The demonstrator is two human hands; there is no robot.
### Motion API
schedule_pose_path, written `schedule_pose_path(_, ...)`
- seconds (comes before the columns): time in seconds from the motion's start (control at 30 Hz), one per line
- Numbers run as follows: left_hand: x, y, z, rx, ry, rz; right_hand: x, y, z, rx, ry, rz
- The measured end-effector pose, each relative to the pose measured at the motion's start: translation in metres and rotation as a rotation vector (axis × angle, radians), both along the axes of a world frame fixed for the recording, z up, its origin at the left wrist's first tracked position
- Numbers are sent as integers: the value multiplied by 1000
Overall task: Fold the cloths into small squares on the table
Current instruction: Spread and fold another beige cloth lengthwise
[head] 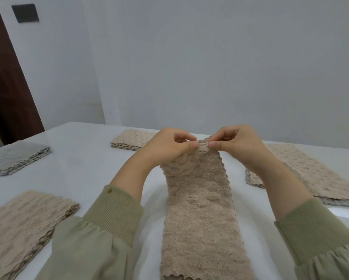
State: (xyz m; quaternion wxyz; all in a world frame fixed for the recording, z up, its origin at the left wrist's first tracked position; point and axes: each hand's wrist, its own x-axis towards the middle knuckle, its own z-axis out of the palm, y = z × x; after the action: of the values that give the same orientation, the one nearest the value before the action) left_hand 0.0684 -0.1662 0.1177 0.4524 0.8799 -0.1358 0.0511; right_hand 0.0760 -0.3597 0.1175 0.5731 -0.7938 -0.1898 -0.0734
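A long beige textured cloth (199, 215) hangs as a narrow strip in front of me, its top end lifted above the white table (84, 164). My left hand (169, 146) pinches the top edge on its left side. My right hand (238, 146) pinches the same edge just to the right, thumbs almost meeting. The cloth's lower end runs out of the bottom of the view.
A grey folded stack (18, 158) lies at the far left. Beige folded stacks lie at the back centre (129, 140), near left (22, 225) and right (311, 176). A white wall stands behind the table, with a dark door (6, 77) at left.
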Motion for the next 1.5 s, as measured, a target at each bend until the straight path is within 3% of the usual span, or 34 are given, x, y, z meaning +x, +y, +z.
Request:
schedule_pose_path(0.27, -7, -3, 9, 4, 7, -1, -9, 4, 13, -102, -11, -40)
schedule_pose_path(0.67, -12, -12, 13, 108, -168, -49, -22, -1, 32, -285, -29, -124)
schedule_pose_path(0.93, -16, -5, 18, 75, -139, -92, -19, -2, 29, -221, -40, -188)
schedule_pose_path(1.23, -11, 11, 16, 186, -68, -54, -15, -3, 23, -133, -73, -194)
schedule_pose_path(1.5, -15, 14, 21, 88, -68, -192, -14, -9, 24, -79, -116, -209)
